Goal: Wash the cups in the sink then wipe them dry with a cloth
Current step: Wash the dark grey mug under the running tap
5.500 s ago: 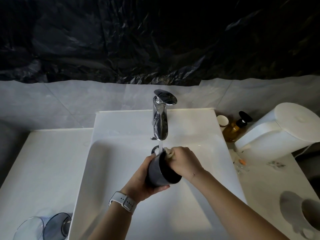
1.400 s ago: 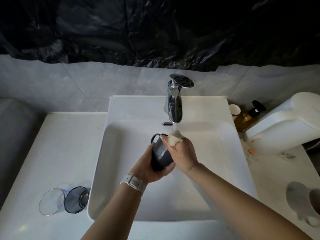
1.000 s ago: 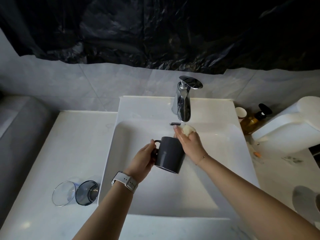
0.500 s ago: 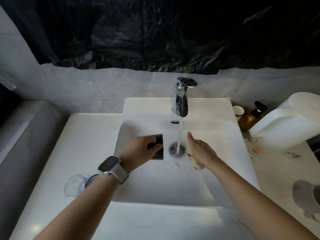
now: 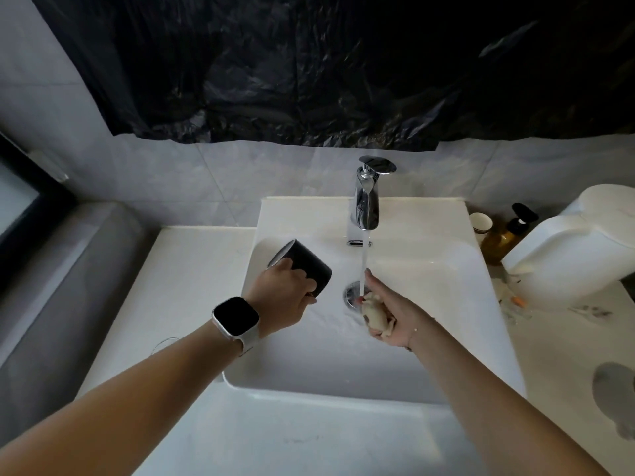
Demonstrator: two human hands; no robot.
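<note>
Dark cup (image 5: 302,266) is held tilted over the left part of the sink (image 5: 395,365), mouth pointed toward 10 o'clock; it is gripped from below by the left hand (image 5: 281,297). A pale wet cloth (image 5: 376,314) is clenched in the right hand (image 5: 395,314), at 3 o'clock of the cup, beside the drain (image 5: 352,293). Water is seen running from the faucet (image 5: 367,201) onto the right fingertips (image 5: 369,274). A watch (image 5: 235,317) is worn on the left wrist.

No readable text, label, brand or number can be made out anywhere; the watch (image 5: 235,317) face on the left wrist is dark.
</note>
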